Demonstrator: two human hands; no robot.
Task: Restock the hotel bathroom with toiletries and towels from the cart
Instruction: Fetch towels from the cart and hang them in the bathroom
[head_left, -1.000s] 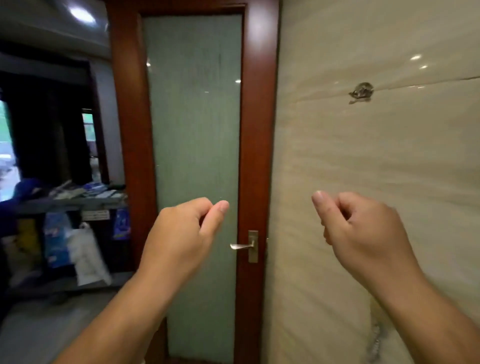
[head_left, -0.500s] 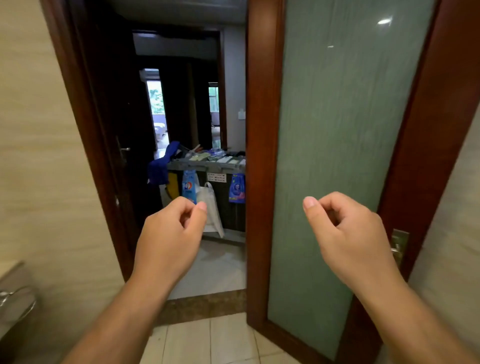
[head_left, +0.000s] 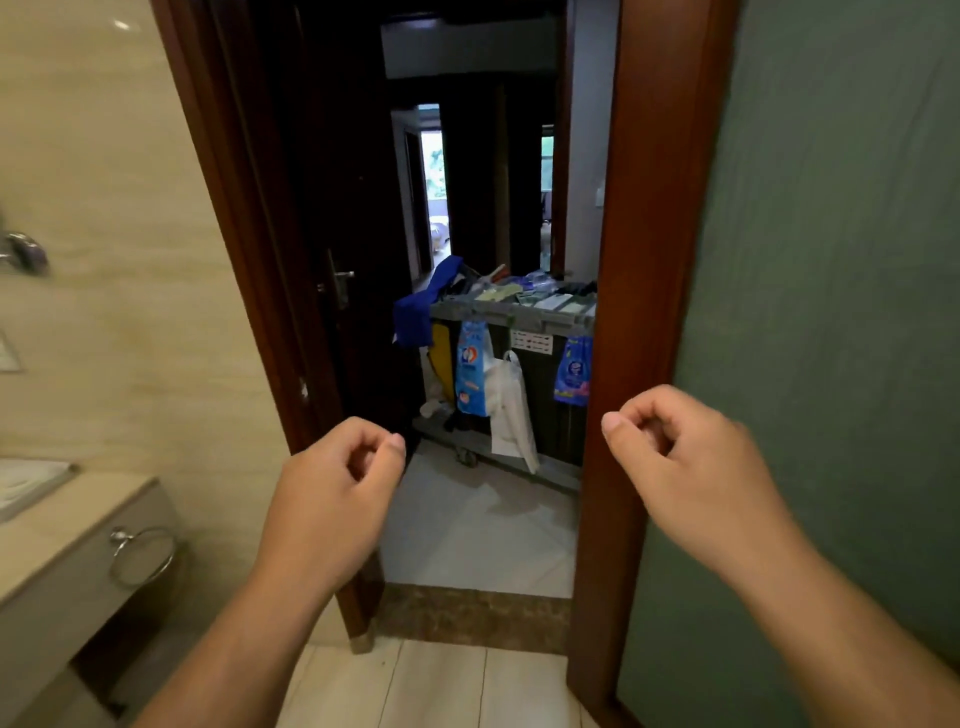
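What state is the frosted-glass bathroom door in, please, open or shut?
Open: the green frosted-glass door in its reddish wooden frame stands swung aside at right, and the grey housekeeping cart shows through the doorway.

Cart (head_left: 511, 317) beyond doorway — vanity (head_left: 72, 525) left, door (head_left: 831, 312) right.

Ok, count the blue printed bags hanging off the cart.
2. One blue bag hangs left on the cart, beside a white bag; the other right, at the door frame, which may hide more.
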